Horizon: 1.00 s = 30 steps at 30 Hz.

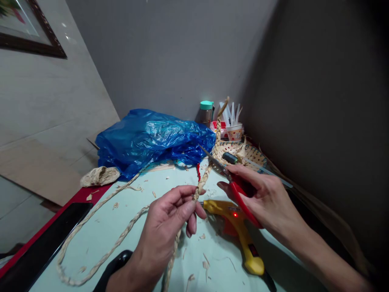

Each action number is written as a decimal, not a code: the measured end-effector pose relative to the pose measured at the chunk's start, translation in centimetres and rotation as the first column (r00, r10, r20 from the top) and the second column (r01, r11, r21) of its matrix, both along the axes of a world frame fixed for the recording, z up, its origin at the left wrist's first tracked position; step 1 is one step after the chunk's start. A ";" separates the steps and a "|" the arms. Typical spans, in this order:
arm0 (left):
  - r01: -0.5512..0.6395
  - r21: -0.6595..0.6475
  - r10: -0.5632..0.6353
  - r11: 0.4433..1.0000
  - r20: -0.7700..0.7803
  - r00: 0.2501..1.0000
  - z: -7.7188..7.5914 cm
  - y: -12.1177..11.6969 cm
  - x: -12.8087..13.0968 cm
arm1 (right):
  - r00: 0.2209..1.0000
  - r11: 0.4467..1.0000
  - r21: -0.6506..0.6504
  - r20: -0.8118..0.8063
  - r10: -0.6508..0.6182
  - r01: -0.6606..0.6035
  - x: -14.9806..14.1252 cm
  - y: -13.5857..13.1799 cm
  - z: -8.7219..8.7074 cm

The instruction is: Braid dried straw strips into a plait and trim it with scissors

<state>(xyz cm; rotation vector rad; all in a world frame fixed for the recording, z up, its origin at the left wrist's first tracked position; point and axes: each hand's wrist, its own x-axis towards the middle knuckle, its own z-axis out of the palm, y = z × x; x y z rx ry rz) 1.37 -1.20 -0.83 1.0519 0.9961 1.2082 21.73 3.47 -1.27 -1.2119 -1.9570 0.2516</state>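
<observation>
My left hand (172, 219) pinches a braided straw cord (205, 177) between thumb and fingers. The cord's upper end stands up past the basket, and its lower part hangs below the hand. In my right hand (267, 194) is a pair of red-handled scissors (243, 198). Their blades point up and to the left, close to the braid; I cannot tell whether they touch it. Beneath the scissors a yellow glue gun (243, 231) with a lit red light lies on the table. More braided cord (106, 255) loops across the table at left.
A blue plastic bag (152, 136) covers the back left. A woven basket (255, 152) holds a spool of dark thread (230, 157). Behind stand a cup of glue sticks (234, 132) and a teal-lidded jar (206, 111). Straw scraps litter the pale tabletop (221, 259). A bundled straw roll (100, 177) lies at left.
</observation>
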 end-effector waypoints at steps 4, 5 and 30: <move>0.085 -0.015 -0.085 0.996 0.033 0.996 -0.2 0.5 0.1 | 0.992 0.995 -0.091 -0.126 0.019 -0.030 -0.3 -0.2 0.3; 0.117 -0.022 -0.115 0.993 0.061 0.991 -0.2 0.5 0.1 | 0.985 0.992 -0.115 -0.173 0.024 -0.044 -0.4 -0.2 0.4; 0.356 -0.113 -0.367 0.928 -0.106 0.924 -1.1 0.0 0.5 | 0.514 0.807 -0.401 -0.846 -0.144 -0.434 -1.5 -0.2 0.2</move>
